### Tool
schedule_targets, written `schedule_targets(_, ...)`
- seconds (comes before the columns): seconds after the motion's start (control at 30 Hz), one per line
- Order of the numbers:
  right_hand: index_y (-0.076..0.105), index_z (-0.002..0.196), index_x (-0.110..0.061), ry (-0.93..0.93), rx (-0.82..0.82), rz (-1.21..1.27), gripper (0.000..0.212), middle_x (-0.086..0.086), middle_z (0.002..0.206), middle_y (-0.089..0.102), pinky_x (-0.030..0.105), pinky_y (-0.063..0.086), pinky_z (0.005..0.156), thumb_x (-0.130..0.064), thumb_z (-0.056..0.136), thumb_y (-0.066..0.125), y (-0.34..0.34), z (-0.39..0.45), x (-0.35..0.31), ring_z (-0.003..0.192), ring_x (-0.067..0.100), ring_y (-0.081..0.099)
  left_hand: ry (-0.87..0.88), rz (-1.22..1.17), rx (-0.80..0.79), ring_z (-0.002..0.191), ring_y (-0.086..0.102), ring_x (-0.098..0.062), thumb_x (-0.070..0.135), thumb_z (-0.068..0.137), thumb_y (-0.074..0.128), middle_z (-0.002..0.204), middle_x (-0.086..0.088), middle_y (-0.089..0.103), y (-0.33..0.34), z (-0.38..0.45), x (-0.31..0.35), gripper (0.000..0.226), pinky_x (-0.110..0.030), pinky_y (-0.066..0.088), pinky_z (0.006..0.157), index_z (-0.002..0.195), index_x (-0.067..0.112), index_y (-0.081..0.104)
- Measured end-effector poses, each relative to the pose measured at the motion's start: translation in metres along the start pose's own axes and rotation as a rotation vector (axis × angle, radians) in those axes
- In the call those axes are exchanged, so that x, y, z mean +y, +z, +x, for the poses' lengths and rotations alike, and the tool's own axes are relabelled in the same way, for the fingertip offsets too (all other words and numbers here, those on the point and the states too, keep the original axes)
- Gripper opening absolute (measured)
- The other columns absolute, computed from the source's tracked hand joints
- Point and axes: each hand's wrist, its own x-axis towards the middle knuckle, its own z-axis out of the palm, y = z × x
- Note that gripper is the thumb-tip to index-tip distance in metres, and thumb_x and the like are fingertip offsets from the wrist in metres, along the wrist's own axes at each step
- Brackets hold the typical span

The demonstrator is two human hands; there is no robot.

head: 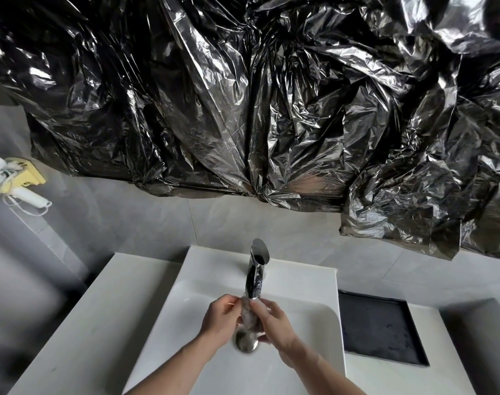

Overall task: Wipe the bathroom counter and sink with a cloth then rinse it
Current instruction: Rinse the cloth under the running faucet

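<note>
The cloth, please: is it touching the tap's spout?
Cannot tell. In the head view the cloth, held by both hands, meets the spout tip in outline, but depth is unclear.

cloth under faucet | over sink | tray right

A small, crumpled grey-white cloth is held bunched directly beneath the spout of the tall chrome faucet, above the round metal drain. The white rectangular ceramic sink is set with its basin in front of that faucet. The smooth white counter is laid flat to the faucet's left.
</note>
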Motion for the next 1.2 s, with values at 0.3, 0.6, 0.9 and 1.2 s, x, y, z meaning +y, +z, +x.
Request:
schedule_targets(0.3, 0.072, 0.118, -0.024, 0.187, -0.194, 0.055, 0.063, 0.002, 0.104, 0.078, 0.038, 0.057, 0.095, -0.077, 0.090, 0.053, 0.010, -0.002, 0.004, 0.092, 0.017, 0.071, -0.121, -0.162, -0.032, 0.086, 0.078, -0.025, 0.037, 0.103, 0.055, 0.089, -0.008, 0.080, 0.003, -0.013, 0.000, 0.032, -0.041, 0.062, 0.083, 0.096, 0.012, 0.073)
schedule_targets(0.6, 0.069, 0.082, -0.023, 0.028, -0.025, -0.099, 0.024, -0.005, 0.072, 0.061, 0.034, 0.046, 0.071, -0.047, 0.086, 0.065, 0.020, 0.012, -0.002, 0.067, 0.017, 0.049, -0.032, 0.217, 0.070, 0.077, 0.070, -0.023, 0.035, 0.089, 0.063, 0.078, 0.003, 0.074, -0.017, -0.005, -0.012, 0.021, -0.032, 0.052, 0.069, 0.077, 0.020, 0.070)
schedule_targets(0.9, 0.057, 0.087, -0.027, -0.291, 0.085, -0.680, 0.015, -0.008, 0.074, 0.068, 0.018, 0.042, 0.056, -0.026, 0.074, 0.066, 0.006, 0.018, 0.003, 0.059, 0.005, 0.053, -0.052, 0.100, -0.149, 0.092, 0.075, -0.015, 0.044, 0.080, 0.072, 0.114, 0.011, 0.070, -0.011, -0.002, -0.002, 0.039, -0.035, 0.063, 0.079, 0.117, 0.034, 0.065)
schedule_targets(1.2, 0.058, 0.123, -0.034, -0.295, 0.150, -0.346, 0.072, -0.017, 0.105, 0.071, 0.014, 0.048, 0.084, -0.045, 0.063, 0.096, -0.017, 0.013, 0.020, 0.096, -0.003, 0.065, -0.139, 0.015, 0.044, 0.078, 0.077, -0.025, 0.031, 0.099, 0.059, 0.093, -0.010, 0.076, 0.010, 0.000, 0.017, 0.019, -0.040, 0.065, 0.067, 0.095, 0.016, 0.068)
